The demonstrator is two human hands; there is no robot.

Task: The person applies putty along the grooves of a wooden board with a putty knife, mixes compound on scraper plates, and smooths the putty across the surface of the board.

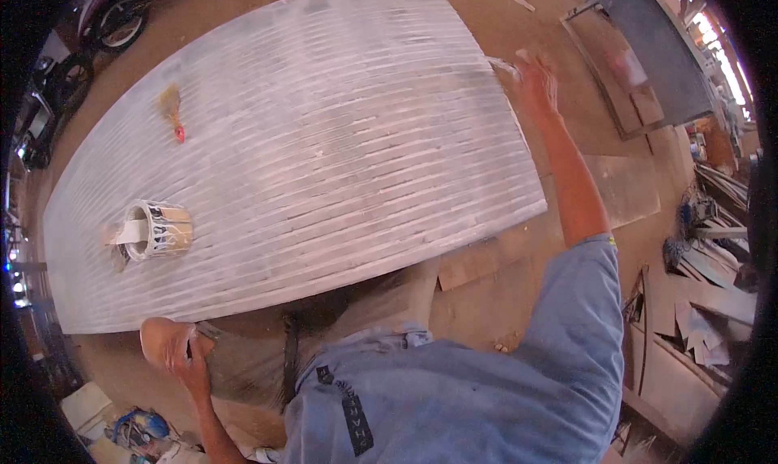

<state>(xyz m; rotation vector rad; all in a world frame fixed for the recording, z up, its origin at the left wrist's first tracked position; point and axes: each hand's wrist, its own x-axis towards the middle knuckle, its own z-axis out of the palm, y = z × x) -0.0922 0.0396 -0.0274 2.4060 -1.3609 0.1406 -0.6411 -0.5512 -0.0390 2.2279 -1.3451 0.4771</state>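
A large panel (348, 140) with many parallel ridges, smeared with white and grey, spreads out in front of me. At its right edge is my right hand (537, 83), blurred by motion, its fingers closed near a thin whitish piece (504, 65) too smeared to name. My left hand (185, 360) is below the panel's near left edge, gripping a tan rounded piece (160, 340). On the panel's left part stands a white-streaked bucket (168, 229), with a white flat piece (128, 232) at its mouth. Farther up lies a brush (172, 111) with pale bristles and a red end.
Motorcycles (61, 99) stand beyond the panel at left. A grey metal frame (656, 51) lies at the upper right. Scrap boards and sheets (697, 326) are piled along the right side. Near the lower left corner is a blue object (142, 423) among clutter.
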